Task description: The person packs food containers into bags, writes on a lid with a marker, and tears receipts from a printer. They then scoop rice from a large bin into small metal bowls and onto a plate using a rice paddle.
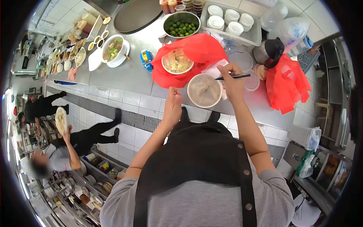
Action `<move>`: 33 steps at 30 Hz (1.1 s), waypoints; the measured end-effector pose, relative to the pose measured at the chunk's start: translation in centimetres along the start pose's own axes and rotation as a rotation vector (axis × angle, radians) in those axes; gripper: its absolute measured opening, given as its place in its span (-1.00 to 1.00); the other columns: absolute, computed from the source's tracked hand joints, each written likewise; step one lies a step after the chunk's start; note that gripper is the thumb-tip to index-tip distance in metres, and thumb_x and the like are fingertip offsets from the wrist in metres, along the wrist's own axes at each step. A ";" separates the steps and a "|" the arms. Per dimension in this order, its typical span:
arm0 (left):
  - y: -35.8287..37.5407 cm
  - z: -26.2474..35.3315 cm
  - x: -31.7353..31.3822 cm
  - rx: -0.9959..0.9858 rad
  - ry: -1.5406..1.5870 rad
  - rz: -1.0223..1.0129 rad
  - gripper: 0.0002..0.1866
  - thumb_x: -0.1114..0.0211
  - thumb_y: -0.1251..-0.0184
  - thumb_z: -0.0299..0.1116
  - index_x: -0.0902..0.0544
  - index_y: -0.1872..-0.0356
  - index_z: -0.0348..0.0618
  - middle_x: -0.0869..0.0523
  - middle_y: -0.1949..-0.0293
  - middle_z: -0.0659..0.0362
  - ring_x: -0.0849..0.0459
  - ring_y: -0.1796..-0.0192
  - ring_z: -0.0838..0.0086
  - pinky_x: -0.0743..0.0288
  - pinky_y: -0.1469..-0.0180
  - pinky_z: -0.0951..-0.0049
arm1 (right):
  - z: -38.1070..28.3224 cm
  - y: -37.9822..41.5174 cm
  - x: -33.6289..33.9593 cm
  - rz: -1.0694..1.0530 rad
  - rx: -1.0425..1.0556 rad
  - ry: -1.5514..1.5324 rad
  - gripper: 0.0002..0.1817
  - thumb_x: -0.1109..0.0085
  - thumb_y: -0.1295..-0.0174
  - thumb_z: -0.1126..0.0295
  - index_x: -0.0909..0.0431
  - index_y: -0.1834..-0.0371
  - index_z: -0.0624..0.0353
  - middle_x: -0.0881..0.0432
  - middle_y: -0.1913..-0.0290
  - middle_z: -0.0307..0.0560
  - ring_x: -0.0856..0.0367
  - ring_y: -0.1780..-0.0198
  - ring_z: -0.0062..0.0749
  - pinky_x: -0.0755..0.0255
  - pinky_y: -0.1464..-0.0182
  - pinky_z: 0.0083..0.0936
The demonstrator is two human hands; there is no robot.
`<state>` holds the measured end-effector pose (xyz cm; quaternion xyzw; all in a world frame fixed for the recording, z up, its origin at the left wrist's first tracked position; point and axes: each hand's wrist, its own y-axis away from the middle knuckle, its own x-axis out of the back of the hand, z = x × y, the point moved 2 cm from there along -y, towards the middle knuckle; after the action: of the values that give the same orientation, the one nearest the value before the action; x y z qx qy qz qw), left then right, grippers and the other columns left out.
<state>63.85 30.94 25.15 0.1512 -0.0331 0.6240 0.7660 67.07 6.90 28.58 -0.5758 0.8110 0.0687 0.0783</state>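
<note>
Near the counter's front edge stands a round white tub (204, 90) with a translucent lid that bears small dark writing. My right hand (231, 79) holds a black pen (240, 76) between thumb and fingers, its tip over the lid's right side. Left of the tub, my left hand (173, 104) is closed by the counter edge; what it holds, if anything, is hidden. Behind it, an open red bag (206, 47) surrounds a bowl of rice-like food (177, 61). To the right of my right hand lies a clear round lid (251, 80).
A metal bowl of green limes (181, 25), a rack of white cups (231, 22), a dark jug (267, 52) and a second red bag (288, 83) stand behind and right. A soup bowl (114, 49) is left. One co-worker (60, 155) carries a plate; others are nearby.
</note>
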 end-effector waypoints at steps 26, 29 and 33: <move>-3.0 9.2 -3.8 -0.341 0.321 -0.330 0.25 0.03 0.19 0.78 -0.15 -0.25 -0.22 -0.62 0.15 0.09 -0.65 0.10 0.53 -0.50 0.15 0.64 | -6.5 2.4 -6.2 -0.184 0.524 0.239 -0.59 -0.22 -0.25 0.62 -0.23 0.70 0.25 -0.28 0.68 -0.15 -0.22 0.65 -0.45 -0.08 0.56 -0.43; -3.4 10.5 -4.0 -0.303 0.370 -0.330 0.24 0.01 0.16 0.77 -0.13 -0.28 -0.19 -0.60 0.12 0.10 -0.65 0.11 0.53 -0.50 0.17 0.64 | -6.2 1.8 -6.5 -0.144 0.575 0.255 -0.60 -0.20 -0.24 0.64 -0.23 0.70 0.26 -0.27 0.68 -0.13 -0.22 0.65 -0.41 -0.10 0.55 -0.42; -4.3 12.7 -3.9 -0.462 0.390 -0.163 -0.23 0.00 -0.37 0.26 -0.13 -0.30 -0.20 -0.60 0.26 0.13 -0.57 0.33 0.58 -0.43 0.31 0.61 | -7.9 -0.7 -7.0 -0.207 0.515 0.129 -0.56 -0.19 -0.30 0.59 -0.23 0.72 0.27 -0.29 0.68 -0.26 -0.22 0.61 -0.62 -0.15 0.54 -0.52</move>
<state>68.86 23.05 35.47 -0.1474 -0.0143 0.5536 0.8195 69.66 11.57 37.74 -0.6199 0.7418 -0.1847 0.1770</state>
